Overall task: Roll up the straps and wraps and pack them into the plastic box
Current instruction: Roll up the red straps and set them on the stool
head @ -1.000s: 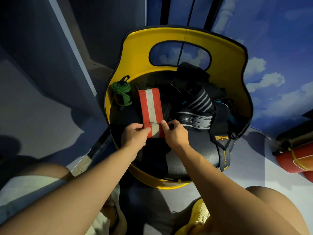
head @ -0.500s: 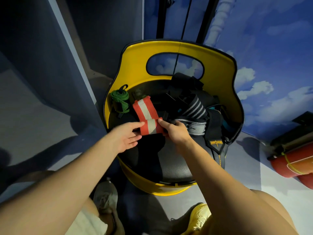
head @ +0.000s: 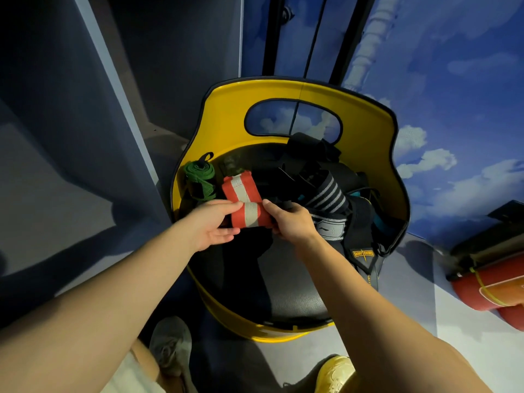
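Red wrap [head: 246, 204] rolled further, green roll [head: 199, 177] beside

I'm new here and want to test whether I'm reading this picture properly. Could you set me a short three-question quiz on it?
1. True or false: the red and white wrap is already fully rolled up.
2. Which rolled item lies at the left on the yellow chair? A) green wrap B) blue towel C) white sock
3. Fill in: the left hand and the right hand hold the two ends of the wrap's ____ part.

Key:
1. False: its far part is flat and unrolled.
2. A
3. rolled
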The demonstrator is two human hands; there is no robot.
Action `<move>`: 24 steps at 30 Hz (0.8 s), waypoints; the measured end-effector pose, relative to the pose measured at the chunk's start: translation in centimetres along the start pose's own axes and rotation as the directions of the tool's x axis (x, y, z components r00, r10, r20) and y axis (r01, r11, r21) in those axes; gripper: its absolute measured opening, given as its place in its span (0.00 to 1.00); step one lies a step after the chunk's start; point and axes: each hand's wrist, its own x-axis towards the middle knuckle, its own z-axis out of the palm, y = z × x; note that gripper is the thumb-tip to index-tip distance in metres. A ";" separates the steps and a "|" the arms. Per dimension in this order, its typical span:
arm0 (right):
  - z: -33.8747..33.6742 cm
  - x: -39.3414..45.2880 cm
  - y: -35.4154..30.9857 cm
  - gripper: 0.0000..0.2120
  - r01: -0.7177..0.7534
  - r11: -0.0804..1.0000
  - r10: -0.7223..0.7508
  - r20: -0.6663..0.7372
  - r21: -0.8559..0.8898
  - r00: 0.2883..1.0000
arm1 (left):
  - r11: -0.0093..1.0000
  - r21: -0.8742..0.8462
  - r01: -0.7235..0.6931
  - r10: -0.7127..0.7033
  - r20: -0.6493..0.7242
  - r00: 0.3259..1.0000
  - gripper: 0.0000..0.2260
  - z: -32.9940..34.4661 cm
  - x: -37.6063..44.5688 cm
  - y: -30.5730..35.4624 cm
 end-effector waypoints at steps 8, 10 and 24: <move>-0.2 1.0 -1.0 0.19 -0.075 0.996 0.074 -0.006 -0.042 0.997 | 0.919 0.260 -0.297 0.290 0.064 0.955 0.31 -0.7 1.2 -0.9; 0.0 1.2 -1.0 0.22 -0.093 0.995 0.093 -0.003 -0.039 0.996 | 0.898 0.300 -0.323 0.320 0.060 0.945 0.31 -0.8 1.4 -1.0; -0.7 1.5 -0.1 0.15 -0.060 0.992 0.054 0.062 0.107 0.997 | 0.964 0.114 -0.240 0.244 -0.015 0.970 0.11 -0.9 2.8 -0.1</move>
